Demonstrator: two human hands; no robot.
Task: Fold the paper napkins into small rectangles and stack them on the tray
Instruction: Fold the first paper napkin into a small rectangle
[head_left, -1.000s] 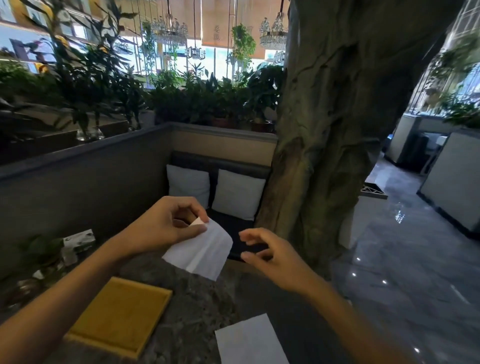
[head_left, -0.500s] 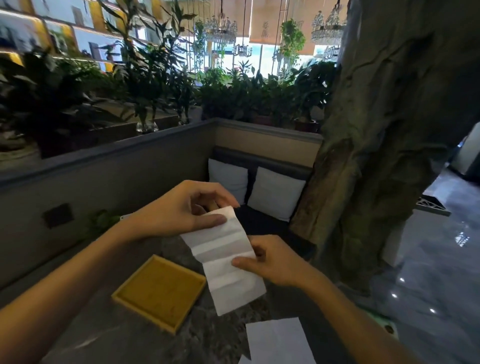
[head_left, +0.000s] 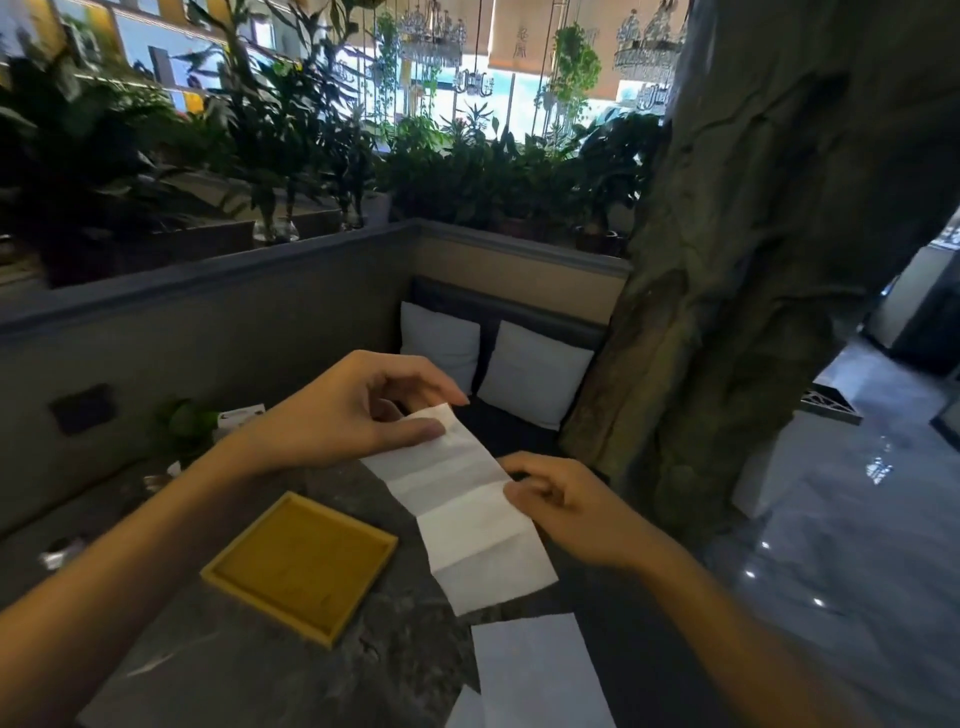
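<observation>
Currently watching left hand (head_left: 358, 410) pinching top of creased napkin (head_left: 462, 506), right hand (head_left: 563, 506) gripping its right edge, strip hanging above table (head_left: 249, 670) beside yellow tray (head_left: 244, 566); worrying thin paper is tearing or refolding crooked if hands pull unevenly

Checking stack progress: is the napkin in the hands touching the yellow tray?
Apart. The head view shows the held napkin hanging right of the yellow tray, with dark tabletop visible between them.
</observation>
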